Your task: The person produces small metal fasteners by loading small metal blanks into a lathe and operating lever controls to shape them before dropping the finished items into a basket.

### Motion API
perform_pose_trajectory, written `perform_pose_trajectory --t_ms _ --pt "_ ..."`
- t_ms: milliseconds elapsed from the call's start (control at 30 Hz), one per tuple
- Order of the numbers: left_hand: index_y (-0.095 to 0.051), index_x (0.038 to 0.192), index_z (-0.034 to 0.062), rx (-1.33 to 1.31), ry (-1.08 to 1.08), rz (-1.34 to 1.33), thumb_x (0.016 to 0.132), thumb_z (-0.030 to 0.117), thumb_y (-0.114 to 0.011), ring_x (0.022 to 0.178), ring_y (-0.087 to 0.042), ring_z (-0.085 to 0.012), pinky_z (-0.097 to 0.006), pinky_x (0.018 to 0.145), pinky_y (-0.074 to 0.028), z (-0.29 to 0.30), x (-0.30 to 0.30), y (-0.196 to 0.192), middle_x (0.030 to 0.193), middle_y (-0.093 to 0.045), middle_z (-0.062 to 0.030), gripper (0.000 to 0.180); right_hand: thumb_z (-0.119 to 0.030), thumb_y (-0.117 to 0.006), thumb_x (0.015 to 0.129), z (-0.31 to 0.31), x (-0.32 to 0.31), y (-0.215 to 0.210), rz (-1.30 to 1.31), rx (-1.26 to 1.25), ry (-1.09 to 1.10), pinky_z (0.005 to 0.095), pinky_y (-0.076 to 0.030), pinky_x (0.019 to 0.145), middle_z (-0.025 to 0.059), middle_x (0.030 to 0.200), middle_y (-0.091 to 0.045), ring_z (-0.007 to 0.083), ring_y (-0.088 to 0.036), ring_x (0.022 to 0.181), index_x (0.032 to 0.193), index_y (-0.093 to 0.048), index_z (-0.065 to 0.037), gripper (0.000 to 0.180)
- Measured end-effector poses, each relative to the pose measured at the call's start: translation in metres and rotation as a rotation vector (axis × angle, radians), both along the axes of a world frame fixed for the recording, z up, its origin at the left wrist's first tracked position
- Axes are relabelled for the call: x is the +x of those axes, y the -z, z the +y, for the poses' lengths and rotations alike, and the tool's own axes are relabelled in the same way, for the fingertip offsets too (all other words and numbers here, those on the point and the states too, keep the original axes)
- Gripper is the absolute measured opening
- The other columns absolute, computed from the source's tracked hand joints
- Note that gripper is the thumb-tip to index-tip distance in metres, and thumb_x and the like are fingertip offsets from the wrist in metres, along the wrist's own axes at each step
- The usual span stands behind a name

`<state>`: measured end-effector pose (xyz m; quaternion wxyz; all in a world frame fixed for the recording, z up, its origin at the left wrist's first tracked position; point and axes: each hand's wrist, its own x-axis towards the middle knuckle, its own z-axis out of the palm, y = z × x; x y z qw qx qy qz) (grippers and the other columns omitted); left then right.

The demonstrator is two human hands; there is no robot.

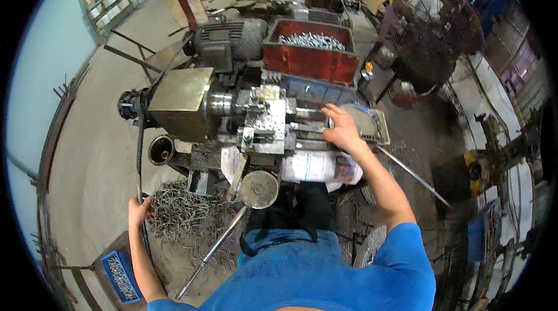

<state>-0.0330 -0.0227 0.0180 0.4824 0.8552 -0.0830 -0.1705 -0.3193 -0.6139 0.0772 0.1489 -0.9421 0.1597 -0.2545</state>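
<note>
My left hand point(138, 210) is closed around a long dark rod point(140, 163), which runs down from beside the pulley end of a small metal lathe point(264, 122). Over the lathe's right end is my right hand point(343, 127), thumb and fingers apart, close to its steel bars point(308, 114). I cannot tell whether the fingertips touch them. A shiny spindle point(221, 103) sticks out of the boxy headstock point(181, 99), facing the tool slide. In front of the slide is a round, dirty disc point(259, 189), with a metal bar point(212, 252) slanting down from it.
Behind the lathe stand a motor point(224, 41) and a red bin point(311, 64) of small metal parts. Tangled metal shavings point(180, 209) lie below left, near a blue tray point(121, 277) of parts. A large fan point(433, 32) and a thin rod point(414, 174) are at right.
</note>
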Motion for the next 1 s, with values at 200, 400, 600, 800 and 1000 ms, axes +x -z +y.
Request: perform_pose_trajectory --t_ms 200,400,600,800,1000 --pt "-0.051 0.094 -0.0041 -0.029 0.004 -0.016 0.083 0.010 -0.062 0.049 -0.056 -0.0163 -0.031 0.043 -0.052 0.005 0.004 0.013 0.061 -0.055 -0.0086 0.021 -0.018 -0.063 0.055 -0.032 -0.044 -0.017 0.063 0.041 0.190 0.0385 -0.043 0.093 0.0173 0.121 -0.055 0.0353 -0.053 0.109 0.102 -0.065 -0.002 0.050" --pt "-0.048 0.094 -0.0034 0.020 -0.017 -0.061 0.082 0.009 -0.062 0.042 -0.054 -0.0158 -0.029 0.039 -0.047 -0.005 -0.005 0.010 0.055 -0.053 -0.0074 0.022 -0.017 -0.061 0.056 -0.060 -0.023 -0.020 0.161 0.148 0.178 0.0374 -0.046 0.088 0.0190 0.106 -0.062 0.0343 -0.058 0.098 0.097 -0.067 -0.003 0.043" --pt "-0.050 0.085 -0.0037 0.252 -0.039 -0.199 0.079 0.007 -0.063 0.040 -0.055 -0.0166 -0.030 0.037 -0.044 -0.015 -0.008 0.000 0.053 -0.053 -0.0076 0.018 -0.019 -0.061 0.056 -0.094 0.021 -0.015 0.357 0.095 0.199 0.0381 -0.048 0.083 0.0215 0.091 -0.064 0.0355 -0.062 0.089 0.089 -0.070 -0.005 0.036" --pt "-0.052 0.079 -0.0037 0.375 -0.082 -0.250 0.080 0.007 -0.058 0.041 -0.054 -0.0170 -0.031 0.040 -0.045 -0.028 -0.012 -0.007 0.055 -0.052 -0.0090 0.012 -0.019 -0.061 0.056 -0.153 0.077 0.009 0.462 0.228 0.138 0.0362 -0.050 0.078 0.0173 0.088 -0.066 0.0330 -0.063 0.086 0.080 -0.070 -0.008 0.028" --pt "-0.055 0.085 -0.0040 0.564 -0.109 -0.225 0.081 0.003 -0.055 0.045 -0.052 -0.0150 -0.030 0.043 -0.043 -0.026 -0.005 0.000 0.060 -0.054 -0.0082 0.008 -0.020 -0.060 0.062 -0.212 0.121 0.064 0.732 0.328 -0.132 0.0307 -0.051 0.069 0.0141 0.081 -0.067 0.0221 -0.064 0.078 0.086 -0.069 -0.004 0.031"
